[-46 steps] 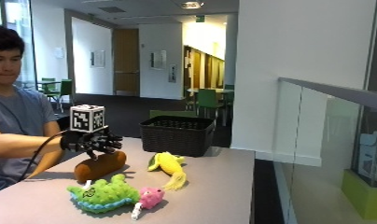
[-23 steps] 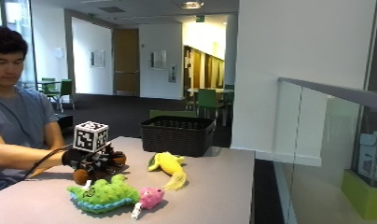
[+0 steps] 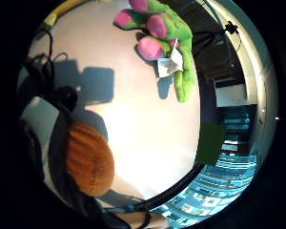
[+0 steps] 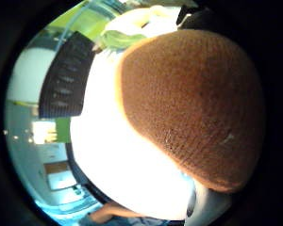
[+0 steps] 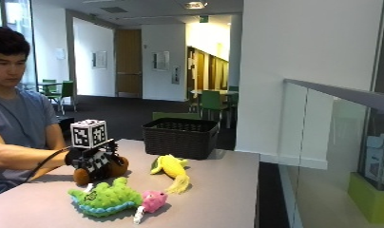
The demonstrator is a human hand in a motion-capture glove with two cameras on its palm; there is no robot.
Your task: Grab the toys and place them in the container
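A brown plush toy (image 5: 120, 167) lies on the grey table (image 5: 224, 190) at the left, and my gloved right hand (image 5: 94, 159) sits on top of it with fingers curled round it. It fills the thumb side palm view (image 4: 193, 103) and shows by the palm in the little finger side view (image 3: 88, 160). A green bumpy plush toy (image 5: 106, 199) (image 3: 174, 28) lies just in front, a small pink toy (image 5: 154, 200) at its right end. A yellow plush toy (image 5: 170, 167) lies toward the middle. The black wicker basket (image 5: 179, 137) (image 4: 63, 77) stands behind it.
The table's right edge runs beside a glass partition (image 5: 318, 142). Bare tabletop lies between the toys and the basket and to the right of the yellow toy. The person's bare forearm (image 5: 21, 156) rests along the table's left side.
My hand has come down from above the brown toy onto it and its fingers have closed round it. The other toys and the basket have not moved.
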